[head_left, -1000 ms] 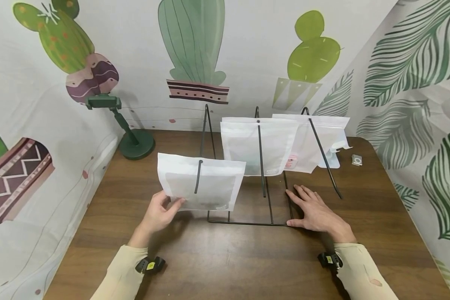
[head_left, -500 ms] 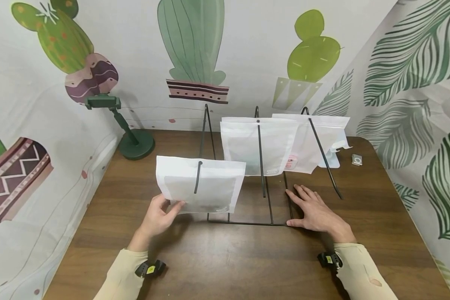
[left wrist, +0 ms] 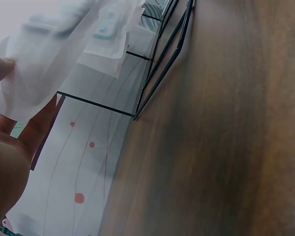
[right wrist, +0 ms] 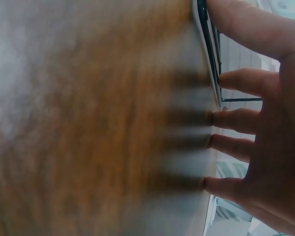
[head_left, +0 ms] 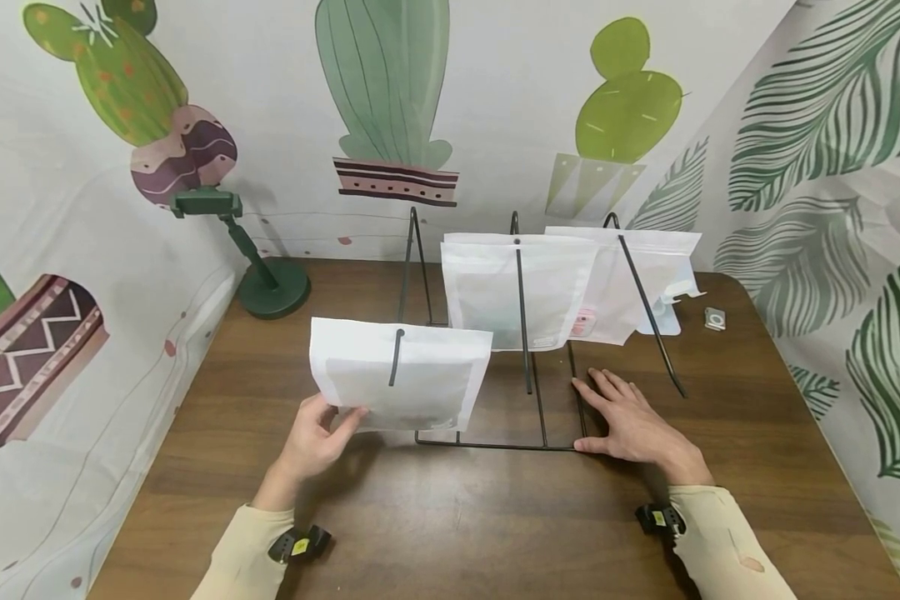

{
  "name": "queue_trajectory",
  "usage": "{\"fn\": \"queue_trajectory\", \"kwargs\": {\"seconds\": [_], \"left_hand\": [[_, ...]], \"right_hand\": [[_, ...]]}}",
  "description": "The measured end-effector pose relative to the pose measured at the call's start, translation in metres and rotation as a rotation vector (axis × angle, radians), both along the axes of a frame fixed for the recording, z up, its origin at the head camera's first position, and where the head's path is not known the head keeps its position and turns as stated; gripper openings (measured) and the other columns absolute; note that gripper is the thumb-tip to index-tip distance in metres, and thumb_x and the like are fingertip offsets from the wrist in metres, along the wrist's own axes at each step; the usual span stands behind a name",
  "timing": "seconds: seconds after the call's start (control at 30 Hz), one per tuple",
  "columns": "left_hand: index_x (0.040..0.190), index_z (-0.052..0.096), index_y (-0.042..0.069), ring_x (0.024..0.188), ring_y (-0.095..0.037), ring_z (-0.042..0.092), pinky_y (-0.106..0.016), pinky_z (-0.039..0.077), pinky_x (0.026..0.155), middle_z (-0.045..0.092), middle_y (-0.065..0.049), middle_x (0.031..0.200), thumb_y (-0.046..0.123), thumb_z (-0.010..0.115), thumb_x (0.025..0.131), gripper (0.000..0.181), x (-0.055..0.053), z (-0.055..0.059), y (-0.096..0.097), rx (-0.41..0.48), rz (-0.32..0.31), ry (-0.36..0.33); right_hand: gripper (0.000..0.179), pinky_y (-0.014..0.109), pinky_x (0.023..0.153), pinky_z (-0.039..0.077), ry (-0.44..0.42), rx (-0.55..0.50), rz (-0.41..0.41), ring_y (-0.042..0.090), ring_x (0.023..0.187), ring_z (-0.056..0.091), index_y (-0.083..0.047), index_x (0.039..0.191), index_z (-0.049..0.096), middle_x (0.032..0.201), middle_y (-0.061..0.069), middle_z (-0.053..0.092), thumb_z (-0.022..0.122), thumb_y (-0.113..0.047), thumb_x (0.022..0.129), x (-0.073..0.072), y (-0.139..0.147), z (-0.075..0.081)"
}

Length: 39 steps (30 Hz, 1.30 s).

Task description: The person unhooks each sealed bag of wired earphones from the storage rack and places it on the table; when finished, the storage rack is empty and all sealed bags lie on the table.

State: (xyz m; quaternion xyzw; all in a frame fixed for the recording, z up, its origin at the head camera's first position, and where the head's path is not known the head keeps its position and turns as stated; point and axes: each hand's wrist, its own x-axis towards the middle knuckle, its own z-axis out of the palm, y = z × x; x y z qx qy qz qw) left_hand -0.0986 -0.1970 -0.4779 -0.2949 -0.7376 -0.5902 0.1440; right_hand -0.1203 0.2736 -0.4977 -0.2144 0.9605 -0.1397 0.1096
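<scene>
My left hand [head_left: 317,440] pinches the lower left corner of a white translucent zip bag [head_left: 397,375], thumb in front and fingers behind. The bag hangs by a hole in its top from the left prong of a black wire rack [head_left: 495,446], close to the prong's tip end. In the left wrist view the bag [left wrist: 34,73] looks thin and frosted, with a blurred darker shape inside. My right hand [head_left: 633,423] lies with fingers spread on the table at the rack's right front corner; thumb and index finger touch the base wire [right wrist: 214,64].
Two more white bags, one on the middle prong [head_left: 487,292] and one on the right prong [head_left: 615,275], hang farther back. A green phone stand [head_left: 273,287] stands at the back left. A small silver clip-on device [head_left: 715,319] lies at the right on the wooden table [head_left: 457,533].
The left hand has drawn the left bag slightly toward me along its prong, so it sits lower in view. My right hand stays in place on the rack.
</scene>
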Motion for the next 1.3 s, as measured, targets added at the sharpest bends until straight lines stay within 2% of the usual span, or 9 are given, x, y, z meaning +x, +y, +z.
{"fn": "queue_trajectory", "kwargs": {"seconds": [0.33,0.57,1.17,1.3], "left_hand": [[0.106,0.063,-0.002,0.101,-0.007,0.065,-0.018,0.052,0.086,0.067,0.006,0.109,-0.028,0.062,0.072,0.043,0.004,-0.001,0.0,0.003,0.004,0.017],[0.104,0.062,-0.006,0.099,-0.004,0.064,-0.018,0.053,0.084,0.068,0.005,0.107,-0.03,0.062,0.071,0.041,0.007,-0.004,0.002,0.016,0.003,0.032],[0.107,0.061,-0.006,0.103,-0.005,0.064,-0.019,0.053,0.087,0.068,-0.001,0.108,-0.029,0.062,0.071,0.043,0.018,-0.007,0.005,0.0,0.001,0.027],[0.106,0.061,-0.005,0.102,-0.006,0.065,-0.02,0.054,0.087,0.068,0.001,0.109,-0.029,0.062,0.072,0.042,0.021,-0.008,0.006,0.014,0.004,0.018]], "right_hand": [[0.095,0.072,0.108,0.018,-0.009,-0.013,0.0,0.048,0.142,0.019,-0.009,0.151,0.034,0.155,0.028,0.026,0.076,-0.052,0.077,0.0,-0.002,0.002],[0.095,0.072,0.109,0.016,-0.019,-0.013,0.0,0.047,0.143,0.017,-0.009,0.152,0.034,0.156,0.028,0.025,0.076,-0.051,0.078,-0.001,-0.001,0.002],[0.096,0.072,0.109,0.015,-0.03,-0.019,-0.004,0.047,0.144,0.016,-0.009,0.152,0.033,0.156,0.028,0.023,0.076,-0.051,0.078,0.0,0.0,0.001],[0.096,0.072,0.109,0.015,-0.031,-0.017,-0.004,0.047,0.144,0.016,-0.009,0.152,0.032,0.157,0.027,0.023,0.076,-0.052,0.078,-0.001,0.0,0.001]]}}
